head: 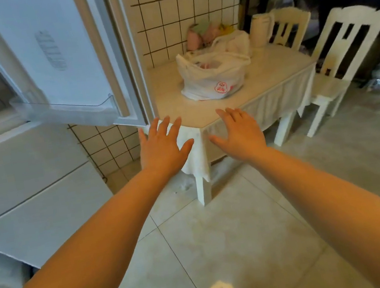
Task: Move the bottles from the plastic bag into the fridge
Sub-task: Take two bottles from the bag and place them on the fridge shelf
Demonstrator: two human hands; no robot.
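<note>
bag (211, 83): white, red logo | fridge (40, 180): white | bottles: perhaps pink

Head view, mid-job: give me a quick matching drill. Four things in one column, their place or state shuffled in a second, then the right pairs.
Things:
1. plastic bag
2. fridge door
3. hands (left hand, right hand)
4. chairs

Place or state:
A. swung open, clear shelf at its bottom edge
B. at the far side of the table
C. on the tabletop, mouth open
D. fingers spread, holding nothing, in front of the table's near edge

Pairs: 1-C, 2-A, 3-D, 4-B
</note>
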